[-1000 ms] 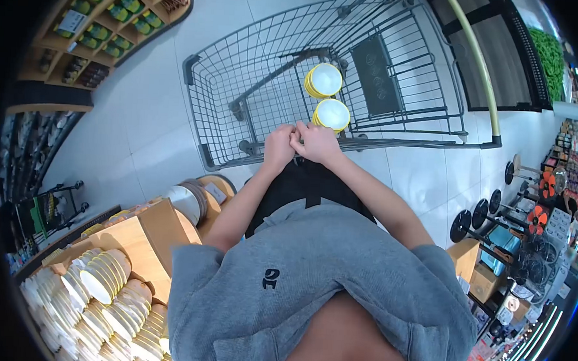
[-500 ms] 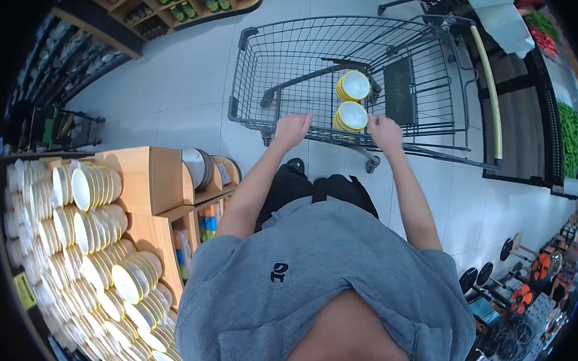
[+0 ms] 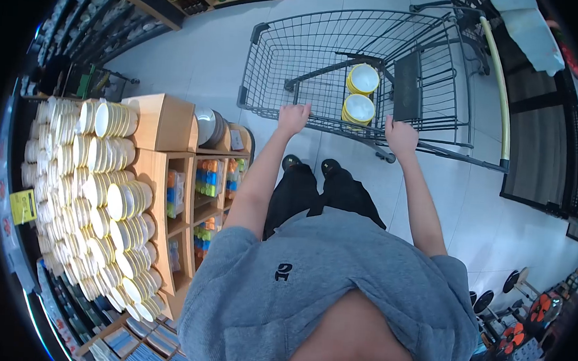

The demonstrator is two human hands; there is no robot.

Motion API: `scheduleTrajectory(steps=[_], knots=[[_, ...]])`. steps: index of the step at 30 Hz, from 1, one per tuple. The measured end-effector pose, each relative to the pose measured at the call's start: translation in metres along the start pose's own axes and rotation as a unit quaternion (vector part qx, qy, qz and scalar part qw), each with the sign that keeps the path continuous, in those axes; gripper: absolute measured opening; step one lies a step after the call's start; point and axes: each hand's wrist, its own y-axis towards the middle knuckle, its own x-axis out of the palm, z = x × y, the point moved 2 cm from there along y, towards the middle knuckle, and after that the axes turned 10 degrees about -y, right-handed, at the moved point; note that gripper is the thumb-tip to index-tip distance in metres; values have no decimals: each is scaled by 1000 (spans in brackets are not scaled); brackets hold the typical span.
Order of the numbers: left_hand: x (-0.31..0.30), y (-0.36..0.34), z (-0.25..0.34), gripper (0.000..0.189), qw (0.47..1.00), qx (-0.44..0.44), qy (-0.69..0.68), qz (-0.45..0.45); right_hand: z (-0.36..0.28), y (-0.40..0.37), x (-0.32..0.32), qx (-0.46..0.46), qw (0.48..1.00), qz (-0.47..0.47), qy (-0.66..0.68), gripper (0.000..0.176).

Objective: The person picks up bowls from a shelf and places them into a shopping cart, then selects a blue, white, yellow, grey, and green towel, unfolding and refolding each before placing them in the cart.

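A dark wire shopping cart (image 3: 347,18) stands in front of me, its yellowish handle off to the right. My left hand (image 3: 294,119) is closed over the near top rim of the basket, toward its front end. Further along the same rim, my right hand (image 3: 402,137) is also closed on it, near the dark panel (image 3: 408,89) inside the cart. Between my hands, two stacks of yellow-rimmed white bowls sit in the basket: a nearer stack (image 3: 358,110) and a farther stack (image 3: 363,79).
Many rows of stacked, yellow-rimmed white bowls (image 3: 113,153) fill a display on my left. Beside it is a wooden shelf unit (image 3: 165,127) with plates and colourful packages. Shelves with jars stand beyond the cart. Fans with orange blades (image 3: 513,335) are at lower right.
My view has turned, bringing more of the left display into sight. My right hand has shifted right along the rim, so my hands are farther apart. The bowls stay in the cart.
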Motion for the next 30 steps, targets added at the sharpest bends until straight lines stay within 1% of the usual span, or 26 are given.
scheduleTrajectory(steps=[2, 4, 8, 9, 12, 15, 16, 17, 19, 22, 25, 28, 29, 30], knots=[[1, -16, 5, 45, 1000, -9, 3, 5, 5, -7, 3, -23, 999, 36, -4, 57], [5, -29, 9, 46, 999, -32, -29, 12, 6, -15, 0, -45, 996, 72, -3, 56], [24, -58, 9, 46, 997, -47, -38, 47, 11, -27, 0, -23, 999, 20, -27, 54], [27, -65, 11, 45, 997, -52, -46, 36, 14, -29, 1, -29, 999, 11, -36, 53], [37, -89, 18, 47, 992, -29, -81, 91, 20, -37, 6, -37, 998, -2, -51, 53], [40, -110, 30, 46, 990, -53, -90, 99, 31, -48, 12, -35, 995, -34, -82, 52], [51, -114, 30, 44, 989, -55, -78, 109, 29, -45, 16, -39, 995, -40, -84, 52], [58, -115, 31, 41, 990, -55, -59, 118, 31, -44, 17, -27, 995, -71, -70, 49], [64, -125, 35, 39, 990, -42, -15, 134, 38, -48, 21, -43, 995, -71, -60, 46], [70, -149, 47, 40, 991, -40, -45, 123, 52, -68, 20, -54, 995, -54, -57, 43], [67, -176, 64, 41, 989, -63, -49, 123, 57, -87, 7, -66, 996, -29, -48, 42], [77, -207, 88, 44, 985, -84, -47, 142, 72, -112, -9, -82, 996, -23, -37, 41], [81, -218, 95, 45, 983, -73, -44, 164, 78, -119, -10, -99, 994, 0, -38, 40], [84, -228, 102, 45, 979, -76, -51, 184, 83, -125, -15, -110, 994, 3, -27, 40]])
